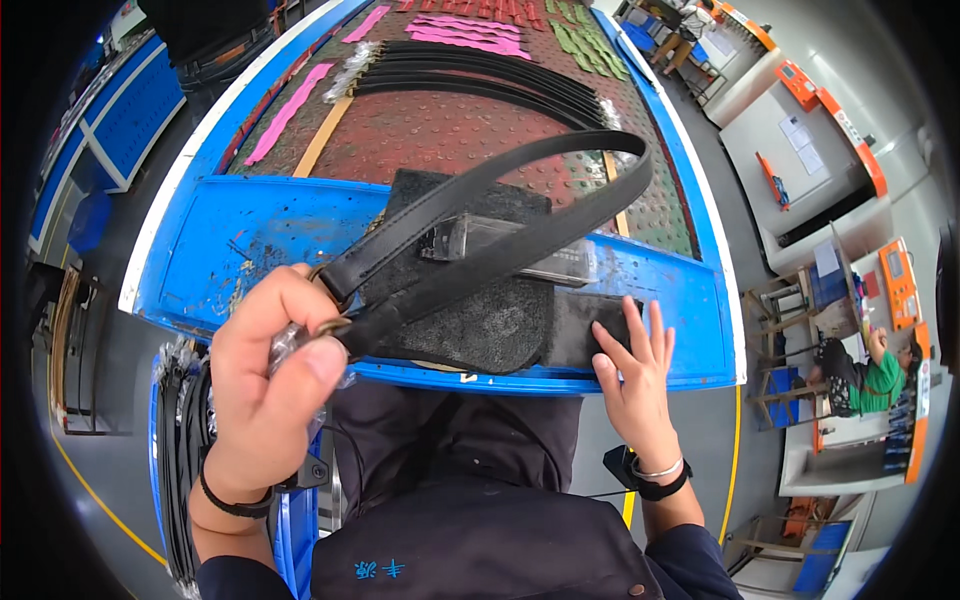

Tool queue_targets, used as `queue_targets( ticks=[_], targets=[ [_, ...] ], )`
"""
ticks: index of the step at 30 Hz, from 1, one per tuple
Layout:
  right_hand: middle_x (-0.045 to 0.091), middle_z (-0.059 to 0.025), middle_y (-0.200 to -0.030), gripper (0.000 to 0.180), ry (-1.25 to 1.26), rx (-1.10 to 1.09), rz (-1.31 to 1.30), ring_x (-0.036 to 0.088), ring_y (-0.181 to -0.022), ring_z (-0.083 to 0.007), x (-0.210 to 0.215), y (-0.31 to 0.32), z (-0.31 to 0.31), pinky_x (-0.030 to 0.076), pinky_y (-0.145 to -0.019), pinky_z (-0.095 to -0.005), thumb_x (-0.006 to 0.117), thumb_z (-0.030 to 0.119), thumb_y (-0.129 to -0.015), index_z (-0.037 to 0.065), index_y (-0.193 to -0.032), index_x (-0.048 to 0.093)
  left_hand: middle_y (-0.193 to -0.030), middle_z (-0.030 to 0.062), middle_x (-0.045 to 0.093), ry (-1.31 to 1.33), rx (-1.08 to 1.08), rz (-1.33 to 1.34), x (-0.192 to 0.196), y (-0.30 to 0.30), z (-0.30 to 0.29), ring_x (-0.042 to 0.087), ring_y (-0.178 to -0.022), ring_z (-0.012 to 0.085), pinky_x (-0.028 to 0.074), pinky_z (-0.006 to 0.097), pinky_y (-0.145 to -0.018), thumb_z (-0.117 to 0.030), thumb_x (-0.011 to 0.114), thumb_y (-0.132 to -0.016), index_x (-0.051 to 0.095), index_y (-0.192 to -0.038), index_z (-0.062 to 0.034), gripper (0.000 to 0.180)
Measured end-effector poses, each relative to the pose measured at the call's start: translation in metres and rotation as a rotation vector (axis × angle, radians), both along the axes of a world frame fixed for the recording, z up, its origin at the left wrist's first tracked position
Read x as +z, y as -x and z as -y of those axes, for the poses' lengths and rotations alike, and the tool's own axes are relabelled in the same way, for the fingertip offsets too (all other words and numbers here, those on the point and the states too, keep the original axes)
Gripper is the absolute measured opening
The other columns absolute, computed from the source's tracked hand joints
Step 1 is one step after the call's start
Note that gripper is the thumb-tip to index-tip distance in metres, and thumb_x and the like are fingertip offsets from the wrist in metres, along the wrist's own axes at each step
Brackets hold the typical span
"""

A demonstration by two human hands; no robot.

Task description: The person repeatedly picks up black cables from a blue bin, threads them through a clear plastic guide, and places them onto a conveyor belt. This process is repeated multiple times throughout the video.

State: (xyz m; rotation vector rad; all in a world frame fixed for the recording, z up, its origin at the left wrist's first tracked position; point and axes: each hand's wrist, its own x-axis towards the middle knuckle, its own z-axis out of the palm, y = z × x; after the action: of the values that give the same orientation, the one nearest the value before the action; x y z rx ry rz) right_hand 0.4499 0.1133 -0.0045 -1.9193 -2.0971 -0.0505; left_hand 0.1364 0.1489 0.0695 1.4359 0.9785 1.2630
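Note:
My left hand point(262, 375) grips a black leather strap point(590, 215) by its two ends, where brass-coloured metal rings and crumpled clear plastic show. The strap rises in a long loop above the table and bends round at the far right. Under it lies a black fuzzy mat point(490, 325), with a dark, clear-topped flat block point(555, 262) partly hidden by the strap. On the right, my right hand point(638, 385) has its fingers spread, the tips at a smooth dark pad point(580, 335) by the table's front edge.
Black straps point(470, 85) with plastic-wrapped ends lie in a row across the textured red board point(420, 135). Beyond are pink strips point(470, 35), green strips point(590, 50) and red strips. More straps point(180, 450) hang at lower left. A person in green point(880, 375) sits far right.

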Motion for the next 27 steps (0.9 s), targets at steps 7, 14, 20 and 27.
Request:
queue_targets(
  ticks=[7,14,20,27],
  targets=[
    [0.034,-0.0140,-0.139,0.028,-0.057,0.015,0.086,0.019,-0.133,-0.0376,0.015,-0.005,0.013,0.008,-0.105,-0.0552,0.058,0.022,-0.081,0.007,-0.105,0.064,-0.068,0.0018,0.046,0.368,-0.348,0.515,-0.003,-0.004,-0.004,0.037,-0.051,0.0044,0.030,0.018,-0.045,-0.022,0.050,-0.088,0.046,-0.087,-0.0041,0.018],
    [0.046,-0.0090,-0.127,0.028,-0.635,0.343,0.159,0.027,-0.127,-0.0397,0.079,0.031,0.019,0.009,-0.106,-0.0530,0.069,0.030,-0.070,0.019,-0.096,0.067,-0.070,0.0029,0.048,0.672,-0.661,0.644,-0.007,-0.021,-0.003,0.040,-0.049,0.0053,0.030,0.019,-0.042,-0.021,0.048,-0.091,0.046,-0.090,-0.0030,0.018],
    [0.053,-0.0045,-0.104,0.025,-0.295,0.564,0.303,0.044,-0.115,-0.0279,0.114,0.049,-0.014,0.022,-0.102,-0.0517,0.071,0.019,-0.059,0.017,-0.084,0.067,-0.074,0.0030,0.049,0.845,-0.832,0.619,-0.008,-0.023,0.003,0.039,-0.049,0.0041,0.029,0.018,-0.040,-0.021,0.046,-0.093,0.047,-0.096,-0.0026,0.019],
    [0.051,-0.0020,-0.083,0.036,-0.153,0.652,0.130,0.053,-0.088,-0.0205,0.119,0.050,-0.021,0.034,-0.099,-0.0482,0.071,0.019,-0.056,0.010,-0.091,0.069,-0.121,0.0161,0.044,0.096,-0.386,0.166,-0.018,-0.021,0.014,0.053,-0.100,0.0252,0.043,0.038,-0.080,-0.036,0.045,-0.090,0.032,-0.123,-0.0019,0.049]
  ],
)
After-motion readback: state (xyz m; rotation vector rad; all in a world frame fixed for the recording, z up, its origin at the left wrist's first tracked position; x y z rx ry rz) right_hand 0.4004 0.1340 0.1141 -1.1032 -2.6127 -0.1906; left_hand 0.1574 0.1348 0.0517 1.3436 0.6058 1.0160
